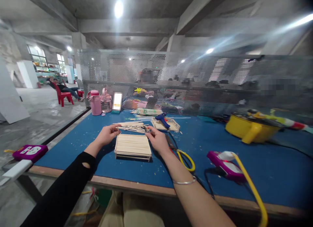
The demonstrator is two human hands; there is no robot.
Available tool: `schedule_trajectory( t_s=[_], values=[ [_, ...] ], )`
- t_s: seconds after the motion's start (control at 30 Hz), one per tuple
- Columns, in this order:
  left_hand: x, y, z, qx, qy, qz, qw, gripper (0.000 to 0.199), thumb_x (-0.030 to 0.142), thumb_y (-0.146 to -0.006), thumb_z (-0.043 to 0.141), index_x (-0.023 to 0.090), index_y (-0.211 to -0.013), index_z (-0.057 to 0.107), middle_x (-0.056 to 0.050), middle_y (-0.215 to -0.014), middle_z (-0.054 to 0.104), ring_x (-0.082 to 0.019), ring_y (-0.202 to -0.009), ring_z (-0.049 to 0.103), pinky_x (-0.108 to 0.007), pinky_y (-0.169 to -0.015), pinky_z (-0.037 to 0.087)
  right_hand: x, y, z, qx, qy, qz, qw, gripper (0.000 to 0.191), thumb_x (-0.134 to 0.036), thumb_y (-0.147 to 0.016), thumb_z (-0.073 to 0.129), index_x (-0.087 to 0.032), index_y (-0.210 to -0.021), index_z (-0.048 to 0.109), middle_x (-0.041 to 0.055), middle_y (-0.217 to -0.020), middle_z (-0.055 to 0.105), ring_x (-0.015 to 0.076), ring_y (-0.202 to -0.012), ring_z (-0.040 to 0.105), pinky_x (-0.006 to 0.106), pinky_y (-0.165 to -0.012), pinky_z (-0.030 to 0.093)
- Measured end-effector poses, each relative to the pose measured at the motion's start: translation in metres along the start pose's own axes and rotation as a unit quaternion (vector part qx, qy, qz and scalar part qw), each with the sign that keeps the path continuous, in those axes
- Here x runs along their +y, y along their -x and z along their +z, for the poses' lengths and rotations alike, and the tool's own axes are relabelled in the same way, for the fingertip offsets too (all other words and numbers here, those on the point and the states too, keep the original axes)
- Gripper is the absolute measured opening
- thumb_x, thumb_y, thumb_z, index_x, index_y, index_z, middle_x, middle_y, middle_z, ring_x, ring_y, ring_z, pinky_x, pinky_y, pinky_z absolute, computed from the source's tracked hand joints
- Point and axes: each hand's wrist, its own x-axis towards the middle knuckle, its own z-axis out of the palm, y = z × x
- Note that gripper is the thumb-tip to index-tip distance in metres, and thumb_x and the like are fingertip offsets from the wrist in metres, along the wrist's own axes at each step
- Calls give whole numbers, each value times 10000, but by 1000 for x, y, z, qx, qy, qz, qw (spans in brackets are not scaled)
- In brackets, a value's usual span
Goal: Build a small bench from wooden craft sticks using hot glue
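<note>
A small flat platform of pale wooden sticks (133, 144) lies on the blue tabletop in front of me, with a lower layer of sticks showing along its near edge. At its far left corner, my left hand (109, 134) is closed, thumb and fingertips pinching a short upright wooden stick (118, 130). My right hand (158, 140) pinches at the far right corner, around another small upright stick that the fingers partly hide. Just behind the platform lie several loose wooden sticks (132, 126). A blue glue gun (163, 120) rests on a second stick frame (174, 125).
Yellow-handled cutters (187, 161) lie right of my right forearm. Purple power strips (230, 166) sit at right and at the left edge (30, 152). A yellow pot (249, 127), a pink jug (95, 103) and a lit phone (117, 101) stand before a perforated metal screen (124, 67).
</note>
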Motion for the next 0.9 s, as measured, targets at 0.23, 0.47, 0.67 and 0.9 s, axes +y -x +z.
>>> schedule_trajectory(
  t_s=[0.23,0.47,0.67,0.9],
  values=[
    [-5,-1,2,-12,24,-10,1000,497,308,-692,558,74,-1130,552,-120,-854,682,-194,-766,624,-315,-759,454,2,0,1,1,0,-3,1000,330,-276,-721,488,-164,-1001,620,11,-643,638,143,-571,545,248,-595,402],
    [-8,-2,2,0,25,-2,1000,481,341,-706,566,85,-1113,565,-111,-829,685,-199,-736,619,-314,-723,448,4,0,0,6,6,-14,1000,332,-261,-721,482,-174,-1010,619,9,-645,645,144,-567,554,250,-588,405],
    [-9,-3,2,-4,32,-7,999,460,341,-721,545,88,-1105,570,-118,-857,692,-212,-788,630,-326,-763,438,3,0,0,3,6,-17,1000,325,-261,-724,479,-170,-1004,617,5,-634,633,143,-564,548,253,-596,405],
    [-10,-3,1,-8,43,-7,999,465,351,-708,554,89,-1092,580,-115,-852,697,-217,-812,634,-319,-777,439,5,0,1,0,-2,-7,1000,323,-270,-723,492,-172,-1006,613,6,-642,634,146,-578,551,255,-599,401]
  ],
)
